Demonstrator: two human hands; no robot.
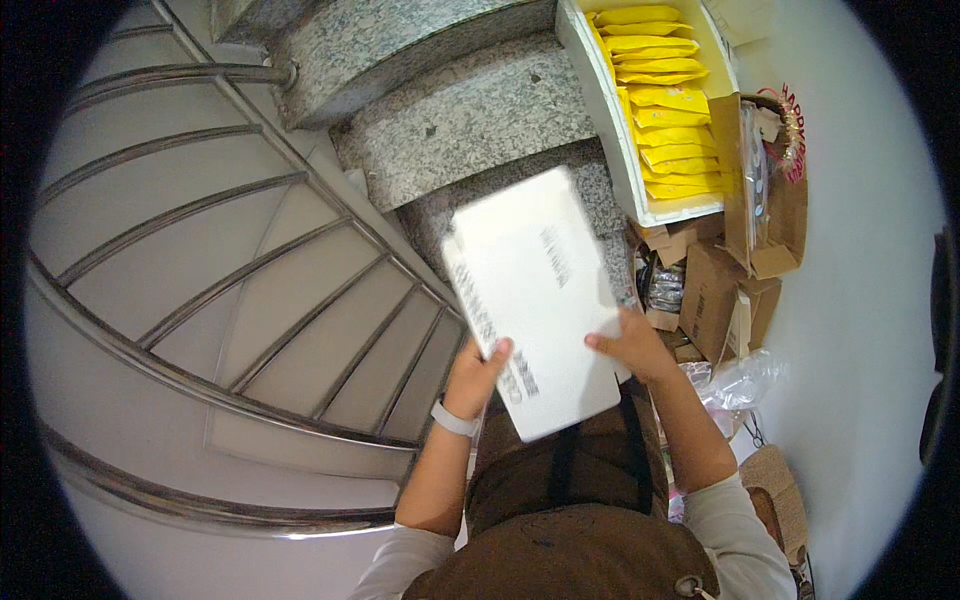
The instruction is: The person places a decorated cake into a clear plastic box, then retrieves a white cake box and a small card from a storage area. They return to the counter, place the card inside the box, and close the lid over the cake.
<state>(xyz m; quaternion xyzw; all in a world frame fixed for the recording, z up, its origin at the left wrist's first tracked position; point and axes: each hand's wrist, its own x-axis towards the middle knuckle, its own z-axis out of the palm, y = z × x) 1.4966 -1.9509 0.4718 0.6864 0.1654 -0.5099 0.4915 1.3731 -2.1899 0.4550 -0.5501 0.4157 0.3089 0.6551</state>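
Note:
Both of my hands hold a white rectangular stack of flat pieces (536, 300), possibly card or paper, that bears blurred grey writing. My left hand (474, 375) grips its left edge with the thumb on top; a light band circles that wrist. Across from it, my right hand (634, 345) grips the right edge, thumb also on top. The fingers underneath are hidden. The stack lies over the lower stair steps and above my brown apron (562, 547), tilted in view. Its edges show more than one layer.
Speckled stone steps (472, 120) rise ahead. A metal stair railing (330, 195) curves along the left. At the right stand a white foam box (637, 202) of yellow packets (675, 142), an open cardboard box (791, 217), more cartons (705, 300) and clear plastic wrap (742, 382) by the wall.

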